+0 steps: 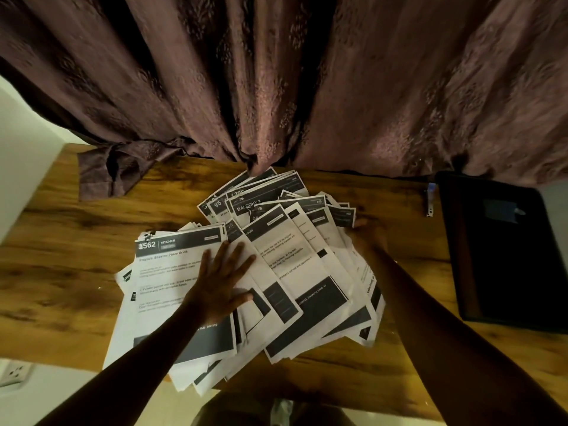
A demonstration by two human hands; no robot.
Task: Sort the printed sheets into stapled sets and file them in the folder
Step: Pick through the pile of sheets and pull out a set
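A loose heap of printed sheets point(276, 265) covers the middle of the wooden table point(61, 241). The left hand point(222, 279) presses flat on it, fingers spread; the right hand point(367, 238) touches its right edge (grip unclear). Far right lies a dark folder point(498, 256), a stapler point(430, 199) beside it. A brown curtain point(276, 72) hangs behind.

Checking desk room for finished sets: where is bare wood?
Bare wood lies left of the sheets below the curtain's hem, and between sheets and folder below the stapler. The middle is crowded, under both hands.
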